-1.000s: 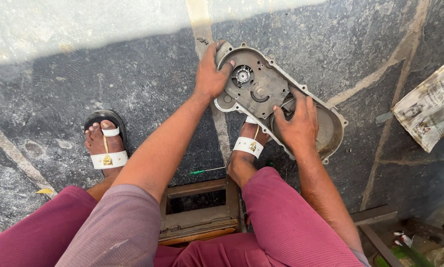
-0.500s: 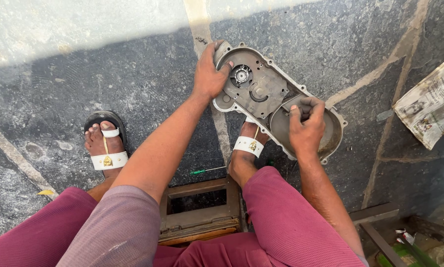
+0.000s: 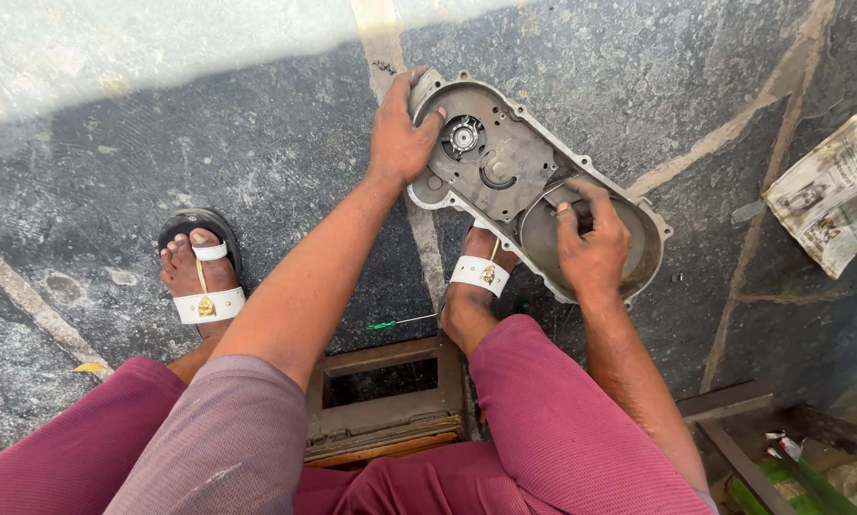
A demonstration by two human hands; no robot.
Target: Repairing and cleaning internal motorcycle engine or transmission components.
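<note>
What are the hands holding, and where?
The left hand grips the metal engine cover by its narrow top end. The right hand presses inside its round hollow; any tool there is hidden.

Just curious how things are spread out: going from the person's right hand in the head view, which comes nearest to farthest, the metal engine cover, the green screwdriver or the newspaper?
From the right hand:
1. Metal engine cover, under the hand, touched.
2. Green screwdriver, on the floor to its left, by the foot.
3. Newspaper, far right edge.
</note>
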